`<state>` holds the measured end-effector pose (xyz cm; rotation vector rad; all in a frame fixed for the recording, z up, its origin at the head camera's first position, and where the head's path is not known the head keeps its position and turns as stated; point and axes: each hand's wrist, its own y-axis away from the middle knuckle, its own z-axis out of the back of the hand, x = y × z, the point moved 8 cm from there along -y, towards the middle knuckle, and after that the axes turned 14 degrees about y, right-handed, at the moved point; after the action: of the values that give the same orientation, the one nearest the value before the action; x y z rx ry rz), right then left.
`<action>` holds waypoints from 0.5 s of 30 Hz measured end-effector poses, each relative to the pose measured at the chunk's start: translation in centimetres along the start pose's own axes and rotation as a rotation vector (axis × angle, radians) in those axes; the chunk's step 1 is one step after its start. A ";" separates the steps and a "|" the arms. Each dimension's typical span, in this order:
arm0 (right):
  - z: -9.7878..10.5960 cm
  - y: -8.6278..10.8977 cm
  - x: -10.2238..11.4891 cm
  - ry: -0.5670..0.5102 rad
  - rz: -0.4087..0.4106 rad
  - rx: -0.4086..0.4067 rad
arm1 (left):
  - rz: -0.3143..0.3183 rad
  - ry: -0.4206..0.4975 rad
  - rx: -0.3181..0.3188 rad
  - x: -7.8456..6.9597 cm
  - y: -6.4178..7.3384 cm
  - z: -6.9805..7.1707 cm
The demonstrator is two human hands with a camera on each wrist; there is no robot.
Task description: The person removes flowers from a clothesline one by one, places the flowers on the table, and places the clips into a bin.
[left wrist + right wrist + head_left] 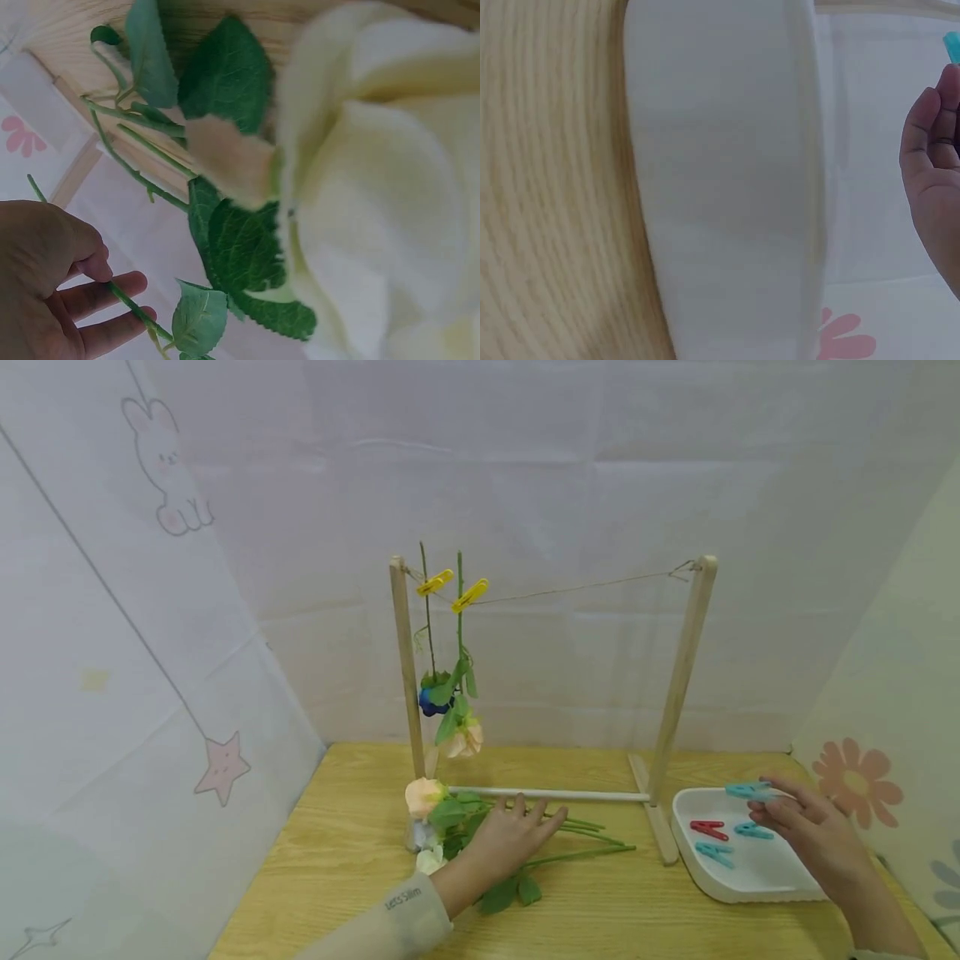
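Your left hand [510, 839]: thumb and finger pinching leafy stem [133, 304], other fingers apart; placed over roses [424, 798] lying on table [592, 914] by rack [681, 685]
Your right hand [813, 831]: thumb and fingertips pinching teal clip [748, 790], above tray [783, 868]
Tray, white: holds red clip [708, 830], two teal clips [714, 853]
String [570, 589]: two yellow clips [470, 596] holding blue rose [436, 700] and peach rose [466, 739], heads down
Left wrist view: shows you stem pinch, hidden under hand in head view; white rose [382, 202] large at right
Right wrist view: tray's outer wall close, clip cut by edge
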<state>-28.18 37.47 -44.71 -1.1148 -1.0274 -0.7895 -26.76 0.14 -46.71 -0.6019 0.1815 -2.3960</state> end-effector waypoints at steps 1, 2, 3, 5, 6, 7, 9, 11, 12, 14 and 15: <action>0.1 0.1 -0.2 0.015 -0.004 0.006 | -0.001 0.002 0.009 0.0 0.0 -0.2; 0.2 0.1 -0.3 0.024 -0.007 0.006 | 0.000 0.005 0.019 0.0 0.1 -0.4; 0.2 0.2 -0.5 0.037 -0.020 0.009 | 0.001 0.012 0.028 0.0 0.1 -0.6; 0.4 0.4 -1.0 0.054 -0.045 0.020 | 0.002 0.021 0.044 -0.1 0.2 -0.9; 0.6 0.5 -1.3 0.057 -0.058 0.021 | 0.003 0.022 0.054 -0.2 0.3 -0.9; 0.7 0.5 -1.5 0.059 -0.071 0.022 | 0.004 0.028 0.056 -0.3 0.3 -1.0; 1.1 0.7 -2.1 0.099 -0.100 0.022 | 0.008 0.039 0.071 -0.4 0.4 -1.1; 1.6 0.8 -2.5 0.152 -0.120 0.013 | 0.012 0.040 0.094 -0.4 0.5 -1.2; 1.7 0.8 -2.7 0.176 -0.130 0.007 | 0.015 0.041 0.103 -0.5 0.6 -1.3; 2.0 1.0 -3.0 0.219 -0.144 -0.003 | 0.019 0.039 0.118 -0.6 0.7 -1.6; 2.2 1.1 -3.1 0.229 -0.149 -0.005 | 0.018 0.036 0.123 -0.6 0.7 -1.7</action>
<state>-28.85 39.88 -47.74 -0.9347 -0.9228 -1.0150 -26.76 -0.04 -48.66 -0.4988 0.0543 -2.3812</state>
